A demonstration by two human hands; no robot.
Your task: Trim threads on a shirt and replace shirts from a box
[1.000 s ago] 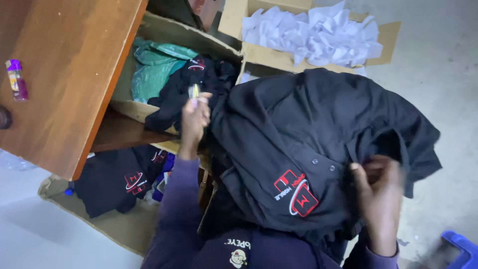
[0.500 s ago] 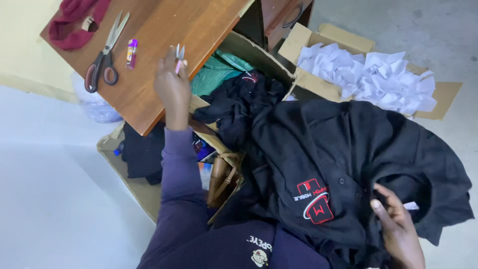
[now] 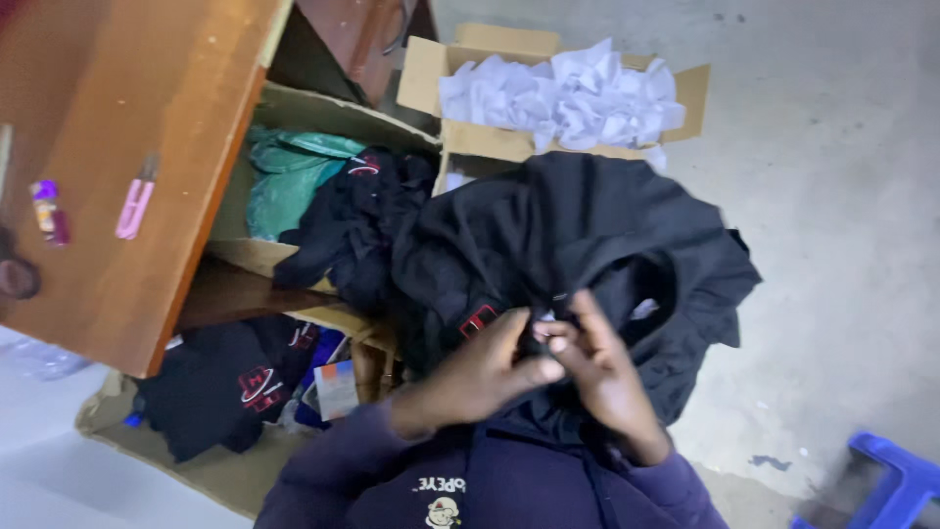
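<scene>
- Both of your hands meet on the black shirt (image 3: 587, 235), bunched on your lap; left hand (image 3: 480, 372) and right hand (image 3: 602, 377) pinch cloth at the same spot, close to the collar opening.
- Left hand: fingers curled narrow, thumb pressing a fold near the red patch (image 3: 478, 319). Right hand: fingertips closed on the cloth just beside the left thumb. What sits between the fingertips is too small to tell.
- Judgement: keep the pinch tight and the fabric taut between the two hands, so the small spot stays flat and in sight; work near your chest, where the camera looks straight down.
- The shirt's bulk drapes away from you, its far edge touching the cardboard box (image 3: 421, 73) of white paper scraps (image 3: 563, 93).
- More dark garments (image 3: 352, 230) lie in a box on your left, under the table (image 3: 117, 255).
- Pink snips (image 3: 135, 201) rest on the table, well apart from either hand.
- Blue stool (image 3: 896, 480) at your right, untouched.
</scene>
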